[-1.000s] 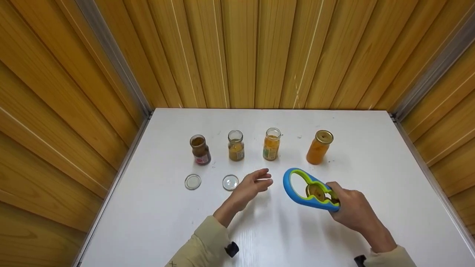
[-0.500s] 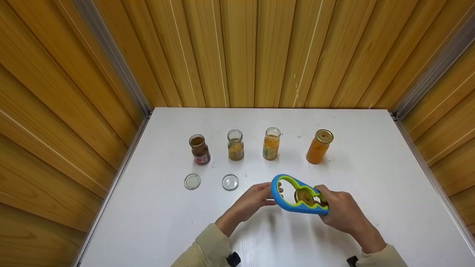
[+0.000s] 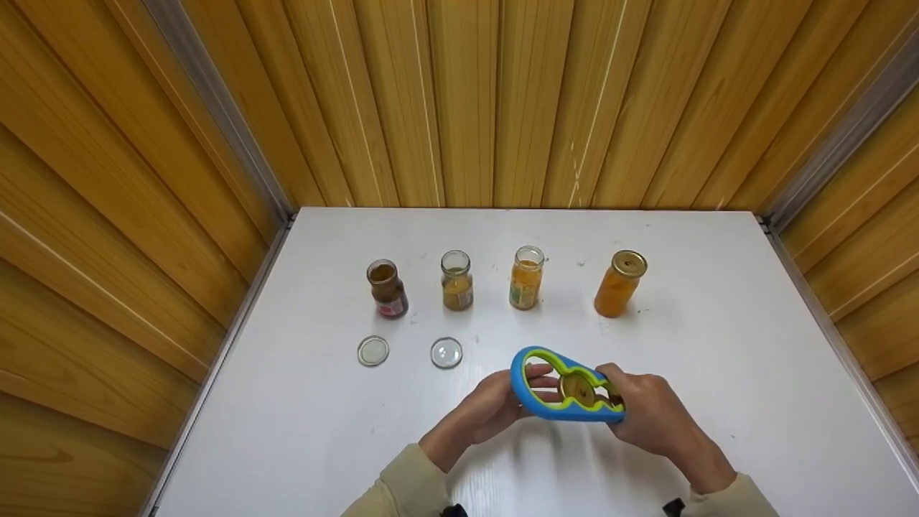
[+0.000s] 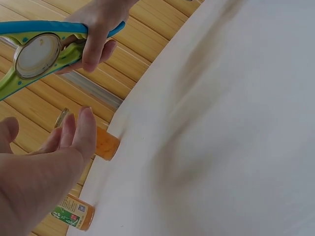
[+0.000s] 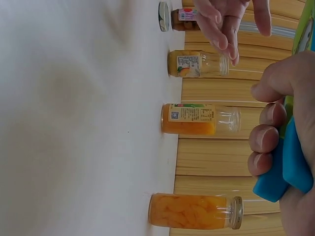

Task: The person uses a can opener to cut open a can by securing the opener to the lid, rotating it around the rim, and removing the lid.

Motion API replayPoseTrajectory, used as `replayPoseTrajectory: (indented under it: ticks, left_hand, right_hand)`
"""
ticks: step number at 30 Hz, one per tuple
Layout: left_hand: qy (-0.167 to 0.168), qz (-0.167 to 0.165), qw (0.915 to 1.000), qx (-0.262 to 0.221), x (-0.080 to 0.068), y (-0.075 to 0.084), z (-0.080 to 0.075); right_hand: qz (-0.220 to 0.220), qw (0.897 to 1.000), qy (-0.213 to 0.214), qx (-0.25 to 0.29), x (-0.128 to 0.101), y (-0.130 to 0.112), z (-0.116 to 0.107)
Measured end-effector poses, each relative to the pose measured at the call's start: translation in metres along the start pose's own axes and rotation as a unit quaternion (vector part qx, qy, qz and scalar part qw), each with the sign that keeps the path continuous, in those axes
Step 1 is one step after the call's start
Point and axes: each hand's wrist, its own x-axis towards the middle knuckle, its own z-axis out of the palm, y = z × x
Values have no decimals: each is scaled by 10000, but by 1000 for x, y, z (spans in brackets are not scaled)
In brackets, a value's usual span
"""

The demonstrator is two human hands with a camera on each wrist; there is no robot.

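Observation:
My right hand (image 3: 655,415) grips the handles of a blue and green jar opener (image 3: 574,414) above the table. A gold jar lid (image 3: 576,389) is wedged between the opener's toothed inner edges; its pale underside shows in the left wrist view. My left hand (image 3: 487,411) is held at the opener's wide loop, palm turned up and fingers loosely extended. Some of its fingers show through the loop in the head view. In the left wrist view a gap separates this hand (image 4: 47,169) from the opener, and nothing lies in it.
Lidless jars stand in a row: a dark one (image 3: 390,296), a yellowish one (image 3: 457,292) and an orange one (image 3: 524,289). Right of them is a lidded orange jar (image 3: 614,293). Two loose lids, one left (image 3: 372,351) and one right (image 3: 446,352), lie in front.
My right hand has carried the opener and its lid leftward and slightly nearer to me. The left hand has drawn back toward me, its fingers now behind the opener's loop.

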Motion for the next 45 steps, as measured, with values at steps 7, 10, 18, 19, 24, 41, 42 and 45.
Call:
replayPoseTrajectory:
  ticks: [7,10,18,19,24,41,42,45]
  left_hand:
    - [-127,-4,9991,-396,-4,-8,4]
    - [-161,-32,9983,-556,-5,-10,6]
    - [-365,-48,9967,-723,-7,-15,9]
    - [-397,-48,9965,-732,-7,-15,9]
    - [-558,-42,9956,-747,-7,-21,9]
    - [-1223,-41,9899,-717,-12,-24,12]
    - [-1232,-49,9898,-709,-12,-24,12]
    - [-1265,-63,9891,-750,-12,-26,13]
  right_hand:
    - [-135,9999,-14,107,0,-3,4]
    - [-132,9998,-55,138,0,-4,6]
    - [-110,9994,-265,194,-1,-6,10]
    - [-124,9993,-281,201,-1,-6,10]
    - [-209,9987,-348,317,-2,-5,12]
    - [-253,9975,-564,355,-3,-5,15]
    - [-248,9974,-577,366,-3,-5,16]
    - [-260,9972,-597,375,-4,-5,17]
